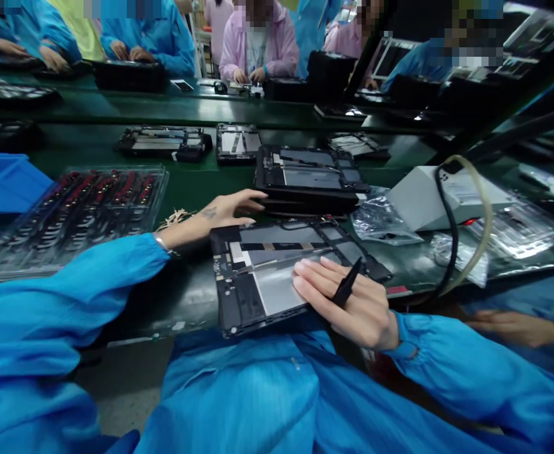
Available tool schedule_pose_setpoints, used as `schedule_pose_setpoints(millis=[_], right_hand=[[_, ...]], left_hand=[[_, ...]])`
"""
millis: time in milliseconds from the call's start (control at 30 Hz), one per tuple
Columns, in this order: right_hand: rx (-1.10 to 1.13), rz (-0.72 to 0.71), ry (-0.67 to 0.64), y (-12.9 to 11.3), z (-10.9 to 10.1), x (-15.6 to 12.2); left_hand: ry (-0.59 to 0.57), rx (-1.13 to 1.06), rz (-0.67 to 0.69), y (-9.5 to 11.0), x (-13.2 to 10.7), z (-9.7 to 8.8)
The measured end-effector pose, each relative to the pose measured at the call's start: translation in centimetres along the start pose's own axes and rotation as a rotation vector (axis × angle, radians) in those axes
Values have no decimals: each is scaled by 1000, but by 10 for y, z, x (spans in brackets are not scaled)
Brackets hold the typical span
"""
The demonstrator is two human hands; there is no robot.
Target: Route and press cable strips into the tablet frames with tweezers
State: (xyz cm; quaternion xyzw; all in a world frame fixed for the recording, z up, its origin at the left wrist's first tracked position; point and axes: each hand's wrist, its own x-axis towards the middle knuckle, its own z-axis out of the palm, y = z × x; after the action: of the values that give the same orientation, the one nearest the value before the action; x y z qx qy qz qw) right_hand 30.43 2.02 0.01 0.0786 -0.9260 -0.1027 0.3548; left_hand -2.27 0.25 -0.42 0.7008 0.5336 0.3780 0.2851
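Note:
An opened tablet (277,287), its silver and black inside parts facing up, lies at the front edge of the bench. My right hand (347,296) rests on it with the fingers laid over the silver part. Tucked in that hand is a pair of black tweezers (349,282), its lower part hidden by my fingers. My left hand (234,208) reaches past the tablet's far left corner, fingers apart and holding nothing that I can see. Its fingertips are close to a stack of opened tablets (310,170); whether they touch it is unclear.
On the left stand a clear tray (82,214) of small parts and a blue bin (7,180). To the right are plastic bags (383,217), a grey box (447,195) and a looped hose (483,221). A co-worker's hand (518,326) shows at far right. More tablets (163,142) lie beyond.

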Motion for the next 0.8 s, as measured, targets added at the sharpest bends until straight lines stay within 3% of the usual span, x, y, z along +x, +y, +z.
schedule_pose_setpoints(millis=[133,200,300,433,600,667,800], right_hand=[[-6,60,-72,-4,7,-21],[14,77,-123,-9,8,-27],[50,82,-147,-15,12,-32],[83,62,-182,-18,21,-40],[61,32,-60,-17,32,-41],[92,19,26,-11,31,-36],[89,-37,132,18,16,-31]], left_hand=[[34,584,-235,-14,-46,-26],[-2,646,-280,-17,-68,-25],[6,620,-306,-17,-95,-6],[107,448,-423,2,-108,27],[284,-246,-609,58,-105,46],[433,-428,-603,82,-105,41],[735,-379,-501,109,-93,1]])
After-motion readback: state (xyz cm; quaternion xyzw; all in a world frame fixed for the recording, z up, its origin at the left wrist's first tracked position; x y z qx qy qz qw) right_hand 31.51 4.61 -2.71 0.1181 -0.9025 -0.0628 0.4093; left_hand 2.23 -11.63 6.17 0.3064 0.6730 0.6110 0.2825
